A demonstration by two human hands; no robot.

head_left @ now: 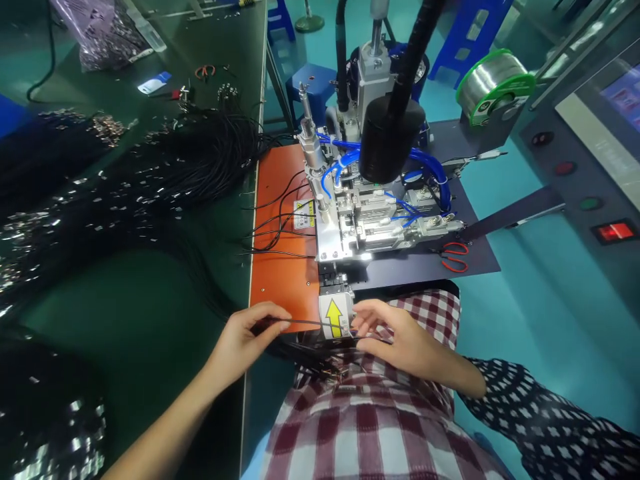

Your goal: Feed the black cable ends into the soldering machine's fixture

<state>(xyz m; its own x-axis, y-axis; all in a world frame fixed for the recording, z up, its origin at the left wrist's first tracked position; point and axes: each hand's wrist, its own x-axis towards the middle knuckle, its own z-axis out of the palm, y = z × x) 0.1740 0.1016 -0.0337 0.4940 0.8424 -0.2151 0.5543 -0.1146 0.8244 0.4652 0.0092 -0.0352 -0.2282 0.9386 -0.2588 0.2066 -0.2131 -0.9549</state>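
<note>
Between thumb and fingers my left hand (257, 330) pinches a thin black cable (310, 324), which runs to the right across a label with a yellow arrow (333, 317). My right hand (387, 333) is at the cable's far end, thumb and fingers apart, with no cable plainly gripped in it. Just beyond both hands stands a metal soldering machine (350, 227) with blue air tubes. Several black cables lie over its orange plate (285, 287) and lead into it. More cables (313, 357) with bare ends rest on my lap, on a checked apron (350, 427).
Large bundles of black cables (200, 160) spread over the dark green table (150, 293) on my left. A solder spool (495, 87) is mounted at the back right. Red-handled scissors (455, 257) lie beside the machine. A black nozzle (390, 140) hangs above it.
</note>
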